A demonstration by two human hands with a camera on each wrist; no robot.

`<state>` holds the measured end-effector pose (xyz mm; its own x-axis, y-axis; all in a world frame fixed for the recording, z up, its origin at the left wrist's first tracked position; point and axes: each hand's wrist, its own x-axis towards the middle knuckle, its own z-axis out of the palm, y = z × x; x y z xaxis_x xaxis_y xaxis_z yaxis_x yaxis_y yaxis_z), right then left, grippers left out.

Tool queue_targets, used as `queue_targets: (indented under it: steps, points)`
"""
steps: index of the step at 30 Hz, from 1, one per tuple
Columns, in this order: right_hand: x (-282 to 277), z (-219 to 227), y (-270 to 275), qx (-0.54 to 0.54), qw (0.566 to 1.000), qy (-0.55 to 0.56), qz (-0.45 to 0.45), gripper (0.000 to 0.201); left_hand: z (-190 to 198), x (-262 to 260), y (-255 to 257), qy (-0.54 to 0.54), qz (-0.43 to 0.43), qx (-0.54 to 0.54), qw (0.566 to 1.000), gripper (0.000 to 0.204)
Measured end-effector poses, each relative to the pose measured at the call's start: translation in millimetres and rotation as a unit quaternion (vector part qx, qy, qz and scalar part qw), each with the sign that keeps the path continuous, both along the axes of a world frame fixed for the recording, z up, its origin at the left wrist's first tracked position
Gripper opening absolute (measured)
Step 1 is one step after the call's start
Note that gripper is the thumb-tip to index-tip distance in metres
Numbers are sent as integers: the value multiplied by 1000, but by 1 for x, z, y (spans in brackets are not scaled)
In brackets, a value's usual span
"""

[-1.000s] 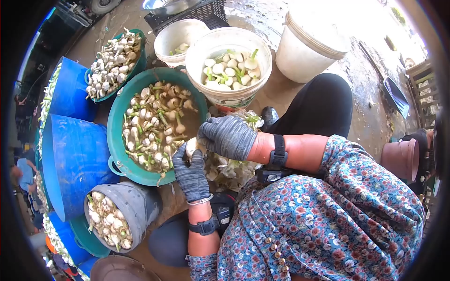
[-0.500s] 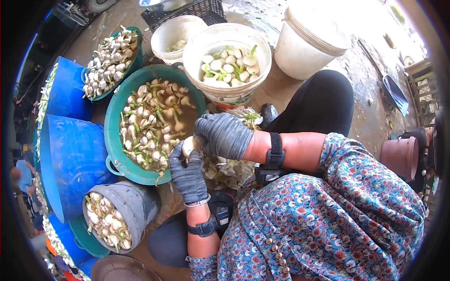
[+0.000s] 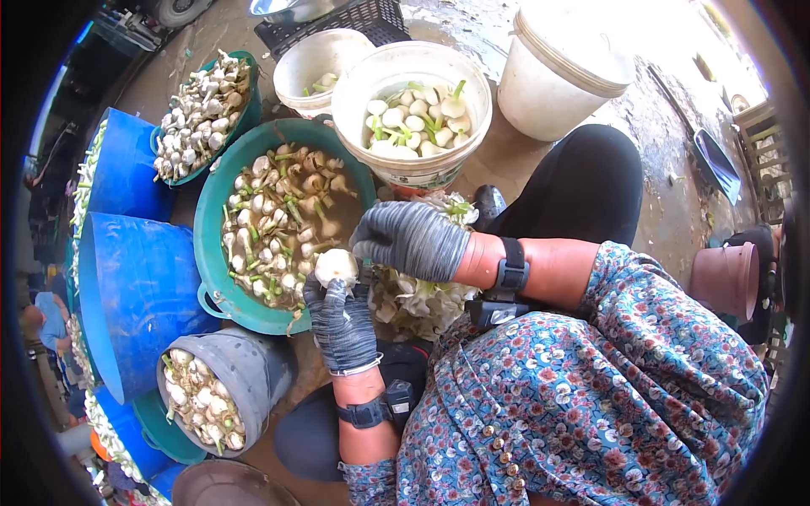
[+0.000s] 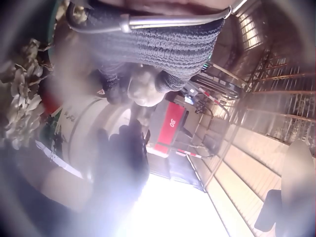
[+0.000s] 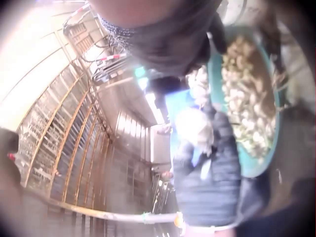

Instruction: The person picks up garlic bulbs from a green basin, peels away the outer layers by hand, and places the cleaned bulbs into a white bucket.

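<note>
A pale garlic bulb (image 3: 337, 267) sits in the fingertips of my gloved left hand (image 3: 344, 325), held up by the near rim of the green tub (image 3: 205, 228). The same garlic bulb (image 4: 144, 89) shows between the glove's fingers in the left wrist view. A white shred (image 5: 205, 169) lies on the left glove. My right hand (image 3: 413, 240), also in a grey knit glove, is just right of the bulb with its fingers curled. Its fingertips are hidden from above and blurred in the wrist views; I cannot tell whether they hold anything. Garlic bulbs (image 3: 261, 228) soak in the tub's brown water.
A white bucket (image 3: 354, 139) of peeled bulbs stands beyond my right hand. Papery peelings (image 3: 413, 304) lie under my wrists. A grey bucket (image 3: 261, 363) of garlic, blue tubs (image 3: 143, 295) and another green tub (image 3: 253, 97) line the left. An upright white bucket (image 3: 540, 93) stands farther right.
The right hand has come slightly away from the garlic bulb. My left hand has turned the bulb upward, so more of its pale face shows.
</note>
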<state>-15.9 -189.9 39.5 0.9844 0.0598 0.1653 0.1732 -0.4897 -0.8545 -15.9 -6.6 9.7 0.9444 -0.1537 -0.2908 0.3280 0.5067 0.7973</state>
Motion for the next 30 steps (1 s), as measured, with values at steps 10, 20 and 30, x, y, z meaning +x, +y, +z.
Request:
queue_targets:
  steps: [10, 20, 30]
  points:
    - [-2, 11, 7, -127, 992, -11, 18, 13, -4, -3, -1, -109, 14, 226, 968, 36]
    - [22, -31, -17, 11, 983, 147, -113, 20, 8, -5, 2, -70, -65, -22, 995, 41]
    - [10, 16, -11, -126, 951, -280, 29, 16, 0, 2, 11, -281, -162, 505, 800, 40]
